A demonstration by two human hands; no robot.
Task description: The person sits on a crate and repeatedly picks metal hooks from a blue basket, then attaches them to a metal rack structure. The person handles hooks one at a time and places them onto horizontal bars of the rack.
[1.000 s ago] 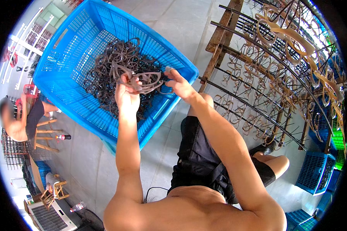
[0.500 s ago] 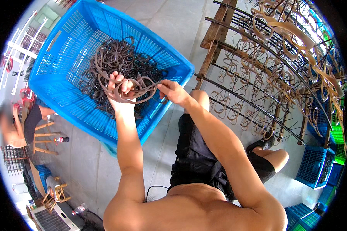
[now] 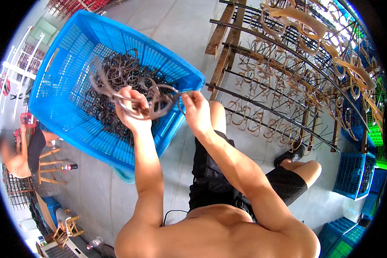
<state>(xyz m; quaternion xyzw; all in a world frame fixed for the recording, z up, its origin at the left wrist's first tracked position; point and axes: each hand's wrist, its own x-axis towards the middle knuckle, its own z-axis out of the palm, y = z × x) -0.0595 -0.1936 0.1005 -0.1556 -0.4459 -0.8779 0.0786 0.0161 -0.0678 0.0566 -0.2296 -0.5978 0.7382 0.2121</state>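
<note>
Both hands (image 3: 131, 109) (image 3: 195, 107) nearer now, blurred frames (image 3: 152, 101) hiding the left grip.

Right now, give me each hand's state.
Left hand: closed on a bunch of brown frames.
Right hand: fingers pinched on one frame's end.

Floor (image 3: 176, 30): pale, smooth, grey concrete. Standing on it:
- Blue crate (image 3: 69, 107), slotted plastic, holding a heap of dark frames (image 3: 116, 81).
- Wooden rack (image 3: 228, 43) with long dark rods, hung with tan and brown frames (image 3: 262, 124), just beside the crate.
- More blue crates (image 3: 350, 174) at the right, well apart from the first; green ones behind them.
- Wooden stool (image 3: 47, 165) at the left, a person seated on it; a bottle (image 3: 69, 167) just beside.
- Black shoe (image 3: 290, 155) near the rack's foot.
</note>
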